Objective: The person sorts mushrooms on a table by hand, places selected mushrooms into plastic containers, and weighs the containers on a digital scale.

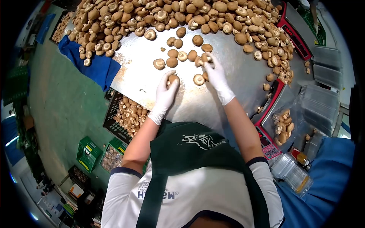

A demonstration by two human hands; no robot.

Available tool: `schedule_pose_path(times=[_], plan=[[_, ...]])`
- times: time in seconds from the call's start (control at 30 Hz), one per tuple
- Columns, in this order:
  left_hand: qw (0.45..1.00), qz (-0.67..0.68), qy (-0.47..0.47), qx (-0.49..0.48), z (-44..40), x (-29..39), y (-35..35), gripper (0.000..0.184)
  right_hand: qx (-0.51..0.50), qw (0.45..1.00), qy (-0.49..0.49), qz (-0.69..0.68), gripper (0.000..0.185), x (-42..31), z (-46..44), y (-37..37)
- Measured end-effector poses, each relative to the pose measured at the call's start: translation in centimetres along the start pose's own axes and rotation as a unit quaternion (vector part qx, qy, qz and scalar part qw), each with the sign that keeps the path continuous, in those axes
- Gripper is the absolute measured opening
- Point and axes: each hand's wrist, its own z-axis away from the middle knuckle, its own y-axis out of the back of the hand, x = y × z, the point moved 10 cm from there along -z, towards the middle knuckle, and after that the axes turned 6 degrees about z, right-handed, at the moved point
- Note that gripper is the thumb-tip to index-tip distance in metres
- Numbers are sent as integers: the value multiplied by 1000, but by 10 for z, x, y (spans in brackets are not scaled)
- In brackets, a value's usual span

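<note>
My left hand (166,93), in a white glove, is closed around a brown-capped shiitake mushroom (173,78) just above the metal table (190,102). To its right, my right hand (216,76), also gloved in white, has its fingers closed on another shiitake mushroom (204,58); the fingers partly cover it. Close by lie several loose mushrooms, some cap up and some with the stem showing, such as an upturned mushroom (198,79) beside my right hand and another mushroom (159,64) beyond my left fingertips.
A large mushroom heap (178,15) spans the table's far side. At the left are a blue cloth (91,62) and a black crate (114,117) of mushrooms. Red scales (268,144) and clear plastic trays (319,104) stand at the right, with a filled clear pack (283,127).
</note>
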Motion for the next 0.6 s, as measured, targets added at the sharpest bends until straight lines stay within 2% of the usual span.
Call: schedule_pose_path(times=[0.03,0.07,0.13,0.23,0.27,0.33,0.4,0.47,0.5,0.53,0.6], plan=[[993,-107,-53,1,-1,9,-1,43,2,1000,-10,18,50,-14,14,-4],[973,-195,-120,-7,-2,17,-4,52,-1,999,46,15,51,-26,21,-9],[945,-269,-185,15,2,24,-8,60,20,996,78,36,50,-36,31,-8],[925,-304,-212,76,5,19,4,75,162,957,214,111,49,-57,44,12],[909,-339,-218,108,6,17,13,78,192,943,226,149,48,-59,46,20],[916,-294,-222,161,-10,16,34,83,237,936,234,112,47,-51,31,24],[917,-264,-234,185,-34,22,46,80,222,941,224,121,42,-60,14,23],[942,-198,-217,164,-70,19,44,68,202,953,199,106,40,-66,-17,14],[959,-176,-185,125,-91,16,40,64,169,969,173,44,37,-62,-38,8],[972,-153,-154,85,-112,20,34,61,161,968,193,-5,34,-67,-53,6],[994,-40,-94,34,-148,25,23,57,72,983,146,-85,32,-60,-88,-7]])
